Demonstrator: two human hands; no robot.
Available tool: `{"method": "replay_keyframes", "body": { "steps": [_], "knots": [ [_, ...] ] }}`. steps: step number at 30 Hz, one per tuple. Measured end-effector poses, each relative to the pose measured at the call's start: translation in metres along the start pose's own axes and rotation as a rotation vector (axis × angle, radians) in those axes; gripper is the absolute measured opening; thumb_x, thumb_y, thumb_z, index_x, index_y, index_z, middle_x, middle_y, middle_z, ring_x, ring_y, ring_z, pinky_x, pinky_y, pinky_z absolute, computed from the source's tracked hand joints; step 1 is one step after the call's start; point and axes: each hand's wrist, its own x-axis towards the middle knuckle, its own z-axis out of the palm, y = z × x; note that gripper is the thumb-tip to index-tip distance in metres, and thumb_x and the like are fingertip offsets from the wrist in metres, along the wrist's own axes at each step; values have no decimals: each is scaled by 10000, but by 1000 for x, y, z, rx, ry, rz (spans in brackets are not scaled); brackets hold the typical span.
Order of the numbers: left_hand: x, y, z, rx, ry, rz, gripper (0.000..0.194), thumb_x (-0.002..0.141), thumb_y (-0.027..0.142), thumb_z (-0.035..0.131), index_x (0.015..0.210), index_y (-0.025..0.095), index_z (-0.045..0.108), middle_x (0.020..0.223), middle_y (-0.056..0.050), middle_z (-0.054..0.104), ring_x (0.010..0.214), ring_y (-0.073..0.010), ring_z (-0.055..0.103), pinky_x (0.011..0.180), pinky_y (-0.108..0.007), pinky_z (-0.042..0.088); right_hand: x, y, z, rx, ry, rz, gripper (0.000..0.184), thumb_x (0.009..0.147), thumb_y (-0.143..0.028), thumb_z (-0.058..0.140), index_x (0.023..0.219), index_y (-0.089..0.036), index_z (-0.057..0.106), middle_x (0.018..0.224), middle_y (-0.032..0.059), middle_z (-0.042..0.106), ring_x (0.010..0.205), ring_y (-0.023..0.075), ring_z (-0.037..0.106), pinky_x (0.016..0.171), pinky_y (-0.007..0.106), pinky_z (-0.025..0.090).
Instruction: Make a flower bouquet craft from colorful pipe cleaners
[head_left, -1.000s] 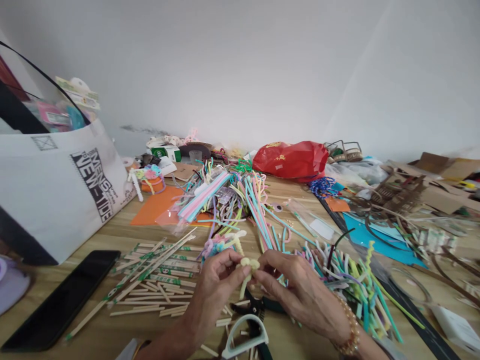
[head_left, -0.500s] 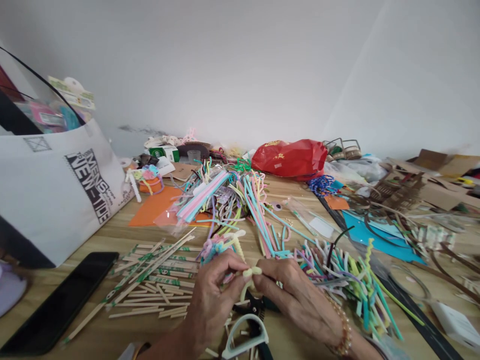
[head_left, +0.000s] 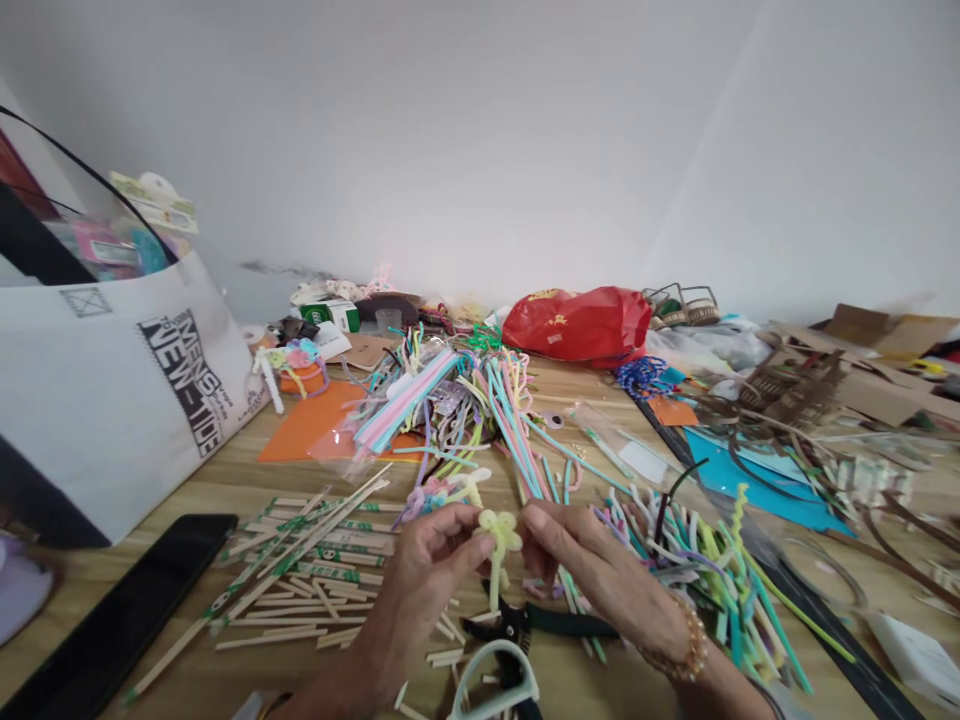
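Brown wood-grain table point(head_left: 232, 485): above it, towards the near edge, I log one pale-yellow, fuzzy pipe-cleaner flower point(head_left: 500, 530), pinched by the left hand point(head_left: 427, 565); right hand point(head_left: 600, 565) beside it, grip unclear. Light pinching should preserve its shape.

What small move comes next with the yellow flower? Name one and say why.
Perhaps use the right hand to shape the nearest petal of the yellow pipe-cleaner flower: the left hand pinches the flower from the left, its petals lie spread, and the right hand's fingertips are close beside that petal.
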Motion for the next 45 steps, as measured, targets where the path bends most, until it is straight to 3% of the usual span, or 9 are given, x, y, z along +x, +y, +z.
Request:
{"method": "replay_keyframes", "body": {
  "steps": [6, 11, 17, 25, 33, 39, 45],
  "knots": [
    [2, -4, -1, -6, -65, 1, 231, 686, 350, 767, 769, 148, 693, 729, -10, 652, 685, -150, 575, 637, -230, 478, 0, 0, 6, 16, 62, 5, 368, 957, -475, 428, 805, -166, 556, 683, -24, 498, 618, 109, 454, 553, 214, 373],
    [0, -10, -1, -105, -71, -5, 295, 773, 461, 680, 820, 170, 686, 739, -11, 645, 700, -162, 596, 680, -266, 501, 3, 1, 7, 48, 98, 13, 345, 947, -432, 459, 763, -152, 542, 613, -40, 460, 563, 98, 415, 516, 215, 328],
    [-2, -8, 2, -45, -96, -25, 303, 655, 376, 795, 817, 144, 688, 693, -13, 664, 657, -152, 593, 637, -238, 466, 2, -1, 6, 11, 130, -6, 330, 948, -402, 455, 754, -152, 546, 633, -27, 493, 585, 104, 438, 519, 214, 331],
    [1, -9, 3, -77, -139, -43, 269, 707, 378, 749, 742, 121, 678, 620, -13, 647, 608, -145, 588, 619, -239, 471, 2, -3, 7, -4, 163, -49, 179, 938, -331, 489, 949, -176, 577, 748, -16, 576, 642, 109, 510, 572, 205, 382],
    [4, -20, 2, -182, -147, -70, 283, 772, 409, 699, 845, 137, 671, 681, -16, 667, 616, -140, 611, 630, -247, 504, 5, 3, 9, 40, 123, -8, 174, 923, -312, 513, 855, -163, 570, 670, -20, 589, 568, 100, 512, 531, 199, 383],
    [1, -11, 3, -72, -129, 8, 293, 699, 389, 768, 704, 124, 643, 622, 3, 630, 586, -119, 581, 581, -206, 486, 3, -4, 7, 60, 76, -31, 195, 930, -340, 513, 881, -167, 585, 714, -10, 623, 621, 107, 549, 558, 191, 398],
    [3, -11, 2, -24, -86, 19, 317, 687, 415, 766, 690, 133, 622, 594, 8, 626, 565, -128, 585, 565, -213, 484, -3, 1, 7, -162, 54, -71, 333, 970, -417, 416, 807, -187, 593, 714, -4, 604, 647, 120, 526, 575, 204, 385]
  ]
}}
